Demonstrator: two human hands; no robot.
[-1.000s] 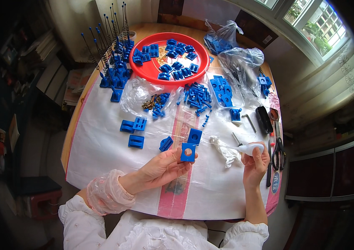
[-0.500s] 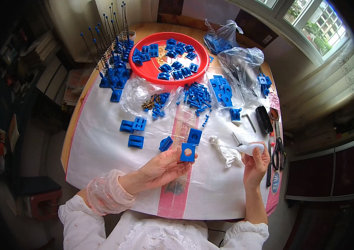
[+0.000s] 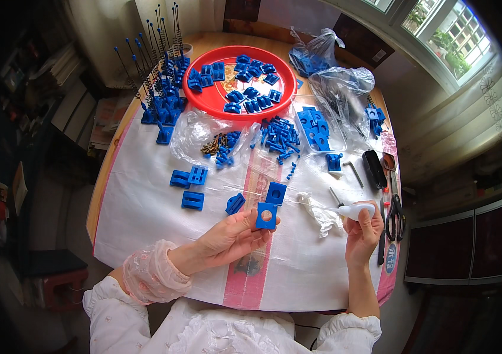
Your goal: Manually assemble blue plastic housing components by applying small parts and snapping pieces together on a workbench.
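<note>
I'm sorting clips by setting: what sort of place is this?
Probably a home table used for piecework assembly: a round wooden table under a white sheet, a red tray of blue plastic parts, and curtains beside a window.

A red tray of blue parts is set at the far side of the counter. Clear bags are laid beside it, and black scissors at the right edge.

Daylit window beside wooden table
</note>
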